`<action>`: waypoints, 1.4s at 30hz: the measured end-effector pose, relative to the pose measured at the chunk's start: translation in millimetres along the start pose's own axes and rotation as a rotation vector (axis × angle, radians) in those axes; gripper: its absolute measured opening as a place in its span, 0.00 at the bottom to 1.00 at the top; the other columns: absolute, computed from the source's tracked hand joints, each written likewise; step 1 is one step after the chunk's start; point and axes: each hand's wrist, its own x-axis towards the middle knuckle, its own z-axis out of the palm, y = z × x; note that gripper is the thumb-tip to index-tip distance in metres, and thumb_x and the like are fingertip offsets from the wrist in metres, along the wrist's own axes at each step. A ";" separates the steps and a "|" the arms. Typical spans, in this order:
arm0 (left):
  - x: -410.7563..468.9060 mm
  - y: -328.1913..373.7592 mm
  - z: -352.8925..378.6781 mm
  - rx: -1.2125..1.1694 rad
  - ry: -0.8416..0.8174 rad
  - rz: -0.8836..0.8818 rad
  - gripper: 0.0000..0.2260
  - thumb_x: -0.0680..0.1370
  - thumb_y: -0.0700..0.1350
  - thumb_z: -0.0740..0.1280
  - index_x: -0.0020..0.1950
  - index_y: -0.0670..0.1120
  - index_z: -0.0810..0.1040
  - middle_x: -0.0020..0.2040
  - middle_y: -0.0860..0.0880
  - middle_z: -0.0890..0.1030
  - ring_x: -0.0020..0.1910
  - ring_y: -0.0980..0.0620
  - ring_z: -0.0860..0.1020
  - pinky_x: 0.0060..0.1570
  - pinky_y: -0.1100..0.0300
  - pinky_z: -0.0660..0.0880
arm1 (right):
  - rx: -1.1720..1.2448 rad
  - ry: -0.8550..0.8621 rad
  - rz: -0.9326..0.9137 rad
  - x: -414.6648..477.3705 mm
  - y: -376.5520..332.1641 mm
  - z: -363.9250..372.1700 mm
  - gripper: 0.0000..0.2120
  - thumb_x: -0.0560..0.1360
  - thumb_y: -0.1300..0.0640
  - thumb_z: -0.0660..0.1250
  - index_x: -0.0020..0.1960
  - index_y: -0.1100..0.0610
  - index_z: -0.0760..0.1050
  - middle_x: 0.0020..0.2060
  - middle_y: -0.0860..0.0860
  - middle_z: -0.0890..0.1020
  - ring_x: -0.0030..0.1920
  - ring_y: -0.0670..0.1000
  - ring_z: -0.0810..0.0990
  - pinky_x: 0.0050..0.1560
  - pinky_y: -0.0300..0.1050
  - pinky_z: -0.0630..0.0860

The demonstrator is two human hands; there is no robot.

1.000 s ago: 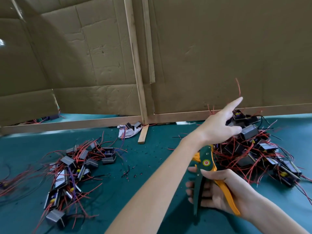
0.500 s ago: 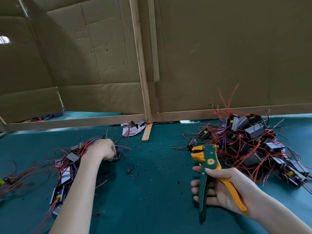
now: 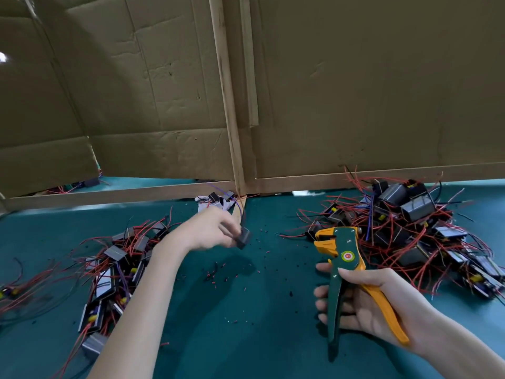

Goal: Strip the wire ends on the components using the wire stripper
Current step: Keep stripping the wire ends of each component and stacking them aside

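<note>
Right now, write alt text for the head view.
The left hand holds a dark component above the teal table while the right hand grips a green-and-yellow wire stripper. Wired components lie in a left pile and a right pile.

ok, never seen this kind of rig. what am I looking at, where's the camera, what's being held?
No robot here: a person's bare hands, filmed by one camera worn on the head, looking forward and down. The left hand holds a small dark component, blurred, its wire pointing up. The right hand grips a green-and-yellow wire stripper. On the green table lie two heaps of components with red wires, the left heap and the right heap, with insulation scraps between. A cardboard wall stands behind.
</note>
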 end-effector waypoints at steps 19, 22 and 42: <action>3.9 40.1 50.7 -0.100 -0.428 0.189 0.13 0.71 0.46 0.76 0.54 0.55 0.81 0.57 0.58 0.80 0.57 0.64 0.75 0.60 0.67 0.69 | 0.013 0.042 -0.063 -6.0 -3.9 7.4 0.23 0.69 0.60 0.65 0.63 0.64 0.76 0.46 0.69 0.81 0.41 0.67 0.83 0.42 0.62 0.81; 10.0 50.2 76.5 0.123 -0.365 0.270 0.09 0.69 0.47 0.77 0.47 0.52 0.84 0.52 0.53 0.78 0.52 0.57 0.75 0.55 0.60 0.72 | 0.030 0.042 -0.098 -6.7 -6.9 7.7 0.22 0.69 0.60 0.64 0.63 0.64 0.76 0.46 0.70 0.81 0.41 0.67 0.83 0.42 0.62 0.81; 10.6 56.3 59.0 -0.830 0.238 0.300 0.10 0.63 0.45 0.76 0.38 0.45 0.77 0.31 0.49 0.80 0.30 0.53 0.78 0.39 0.64 0.76 | -0.035 -0.110 -0.158 -19.5 -7.0 16.8 0.21 0.68 0.60 0.67 0.60 0.62 0.80 0.46 0.70 0.80 0.42 0.67 0.82 0.44 0.63 0.80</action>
